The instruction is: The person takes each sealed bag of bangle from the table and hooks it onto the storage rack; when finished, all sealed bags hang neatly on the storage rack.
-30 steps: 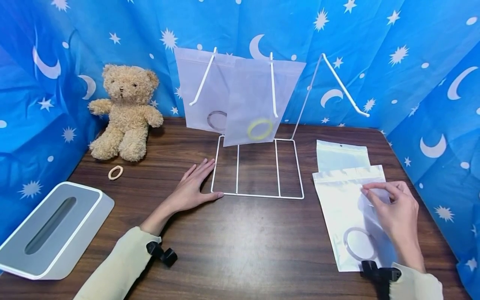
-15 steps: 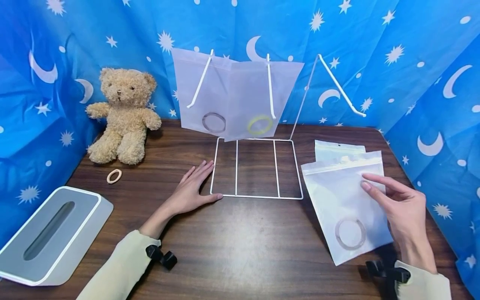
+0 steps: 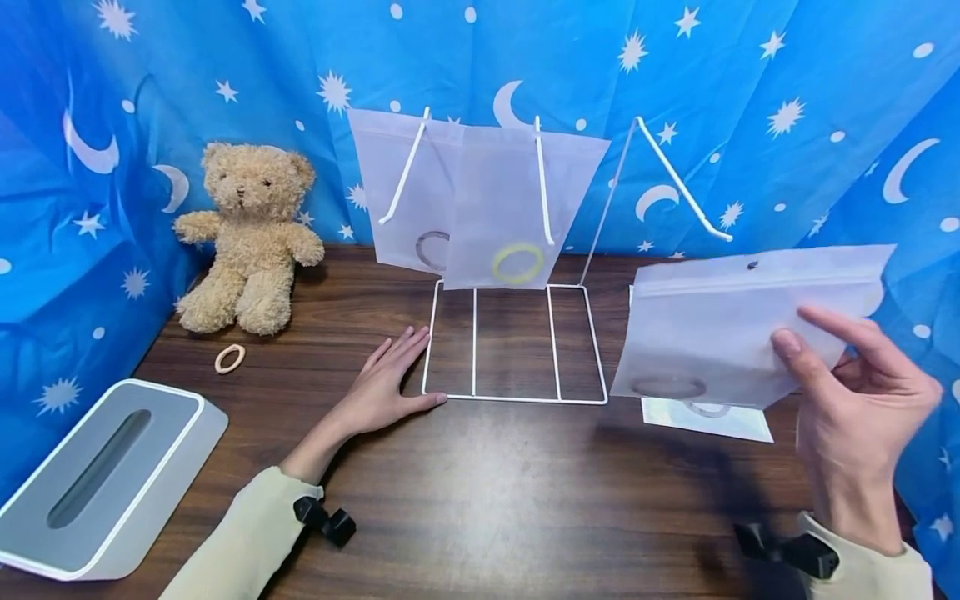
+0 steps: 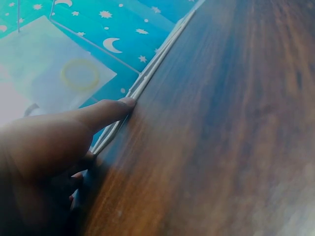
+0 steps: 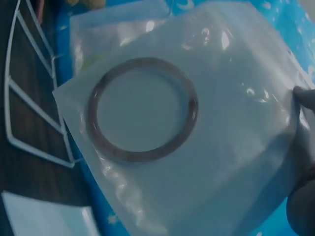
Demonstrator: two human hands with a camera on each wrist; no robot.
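My right hand (image 3: pixel 862 400) pinches a translucent zip bag (image 3: pixel 720 317) between thumb and fingers, near its right side. The bag is raised above the table and tilted, its punched hole at the top edge. Inside it lies a brownish bangle (image 5: pixel 193 105), clear in the right wrist view. My left hand (image 3: pixel 382 387) rests with fingers spread at the left front corner of a white wire display rack (image 3: pixel 517 400), the thumb on its base wire. Two similar bags hang on the rack's hooks: one with a dark bangle (image 3: pixel 418 250), the other with a yellow bangle (image 3: pixel 497 265).
Under the raised bag, another bag (image 3: pixel 727 425) with a ring shape lies on the table, partly hidden. The rack's right hook (image 3: pixel 686 179) bears nothing. At left are a teddy bear (image 3: pixel 247 242), a small pale ring (image 3: pixel 219 362) and a grey-topped tissue box (image 3: pixel 172 467).
My right hand has lifted the bag off the table and moved it up and to the right, tilting it. Another bag now shows below it. My left hand has stayed in place.
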